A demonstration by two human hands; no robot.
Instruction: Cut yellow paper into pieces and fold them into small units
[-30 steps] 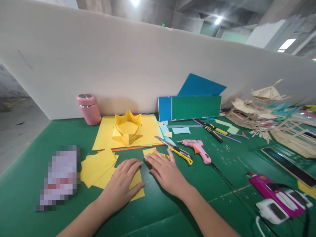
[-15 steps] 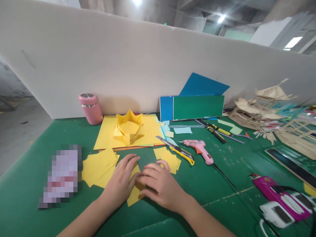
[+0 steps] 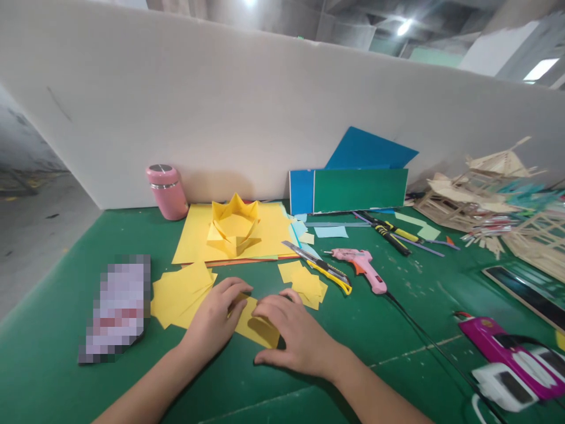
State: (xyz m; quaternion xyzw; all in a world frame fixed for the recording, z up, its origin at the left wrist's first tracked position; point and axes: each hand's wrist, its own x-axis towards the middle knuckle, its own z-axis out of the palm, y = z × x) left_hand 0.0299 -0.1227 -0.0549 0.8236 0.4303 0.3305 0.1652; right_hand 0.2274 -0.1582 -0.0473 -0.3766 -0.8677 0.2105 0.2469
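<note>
head view: pointed yellow ring [image 3: 236, 244] is formed; loose yellow sheet [image 3: 256, 328] is judged unfinished between left hand [image 3: 215, 312], grip unclear, and spread right hand [image 3: 295, 333].

Left grip [image 3: 215, 311] cupped, right grip [image 3: 298, 333] curled, forearms [image 3: 148, 384] bare

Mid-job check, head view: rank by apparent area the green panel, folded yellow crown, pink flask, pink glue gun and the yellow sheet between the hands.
1. Green panel
2. Folded yellow crown
3. Pink flask
4. Pink glue gun
Yellow sheet: unranked; it's partly covered and nearer the camera.
</note>
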